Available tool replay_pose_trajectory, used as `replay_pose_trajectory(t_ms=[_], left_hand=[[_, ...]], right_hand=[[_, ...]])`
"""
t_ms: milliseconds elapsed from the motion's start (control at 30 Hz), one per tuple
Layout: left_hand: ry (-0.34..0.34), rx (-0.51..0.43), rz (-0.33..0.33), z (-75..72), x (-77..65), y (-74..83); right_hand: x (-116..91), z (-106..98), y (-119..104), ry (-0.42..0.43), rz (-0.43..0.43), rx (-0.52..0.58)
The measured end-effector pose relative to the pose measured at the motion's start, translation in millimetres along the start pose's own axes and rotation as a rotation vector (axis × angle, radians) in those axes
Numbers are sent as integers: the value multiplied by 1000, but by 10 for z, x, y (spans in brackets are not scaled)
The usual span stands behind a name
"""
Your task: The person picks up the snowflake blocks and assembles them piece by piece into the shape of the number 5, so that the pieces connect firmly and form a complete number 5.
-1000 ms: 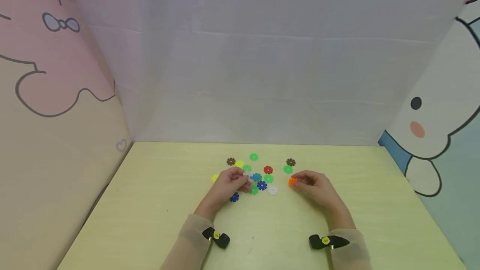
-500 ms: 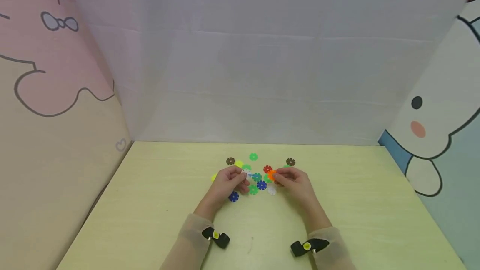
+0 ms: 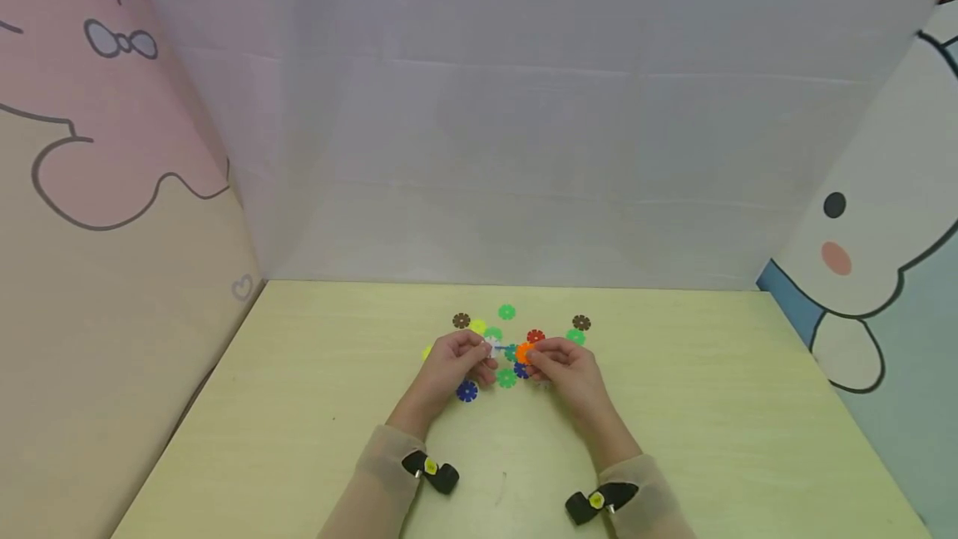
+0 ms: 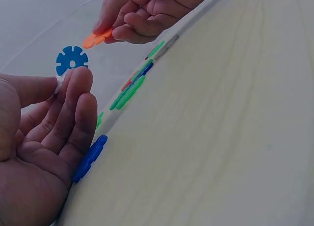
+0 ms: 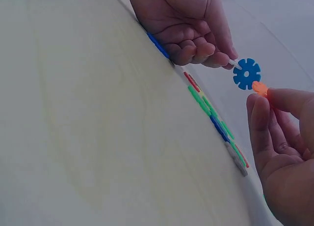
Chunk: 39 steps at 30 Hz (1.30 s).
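Note:
My left hand (image 3: 455, 363) pinches a white notched plastic disc (image 3: 491, 347) between thumb and fingers. A blue notched disc (image 5: 253, 70) stands joined to that white one, crosswise and edge-on in the head view. From the right, my right hand (image 3: 567, 371) pinches an orange notched disc (image 3: 524, 353) at its edge. In the right wrist view the orange rim overlaps the lower edge of the blue disc, while the left wrist view shows a gap; whether they touch I cannot tell. Both hands are raised above the table, and the fingers hide most of the white disc.
Loose notched discs lie flat on the pale wooden table (image 3: 314, 406) below and behind the hands: a dark blue one (image 3: 467, 391), a green one (image 3: 506, 378), a red one (image 3: 535, 336), a brown one (image 3: 581, 323) and several others. A white curtain (image 3: 464, 148) hangs behind.
My right hand has moved left with the orange disc, up close to the blue disc. The left hand has stayed nearly still, turning the blue disc edge-on to the head view.

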<state>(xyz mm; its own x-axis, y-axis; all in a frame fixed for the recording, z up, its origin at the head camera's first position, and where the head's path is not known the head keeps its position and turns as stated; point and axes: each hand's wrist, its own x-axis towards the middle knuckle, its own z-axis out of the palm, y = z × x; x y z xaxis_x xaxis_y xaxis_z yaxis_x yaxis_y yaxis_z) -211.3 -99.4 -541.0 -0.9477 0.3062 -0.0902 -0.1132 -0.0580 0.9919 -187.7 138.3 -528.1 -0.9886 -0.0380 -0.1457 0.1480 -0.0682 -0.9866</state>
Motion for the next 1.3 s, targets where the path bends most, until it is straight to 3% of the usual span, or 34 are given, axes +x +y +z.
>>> replay_pose_trajectory(t_ms=[333, 700, 1300], left_hand=[[-19, 14, 3, -4, 0, -13], [-52, 30, 22, -2, -16, -7], [-37, 49, 1, -13, -1, -10]], right_hand=[[1, 11, 39, -7, -32, 41], [-27, 26, 28, 28, -30, -21], [-12, 16, 49, 36, -70, 8]])
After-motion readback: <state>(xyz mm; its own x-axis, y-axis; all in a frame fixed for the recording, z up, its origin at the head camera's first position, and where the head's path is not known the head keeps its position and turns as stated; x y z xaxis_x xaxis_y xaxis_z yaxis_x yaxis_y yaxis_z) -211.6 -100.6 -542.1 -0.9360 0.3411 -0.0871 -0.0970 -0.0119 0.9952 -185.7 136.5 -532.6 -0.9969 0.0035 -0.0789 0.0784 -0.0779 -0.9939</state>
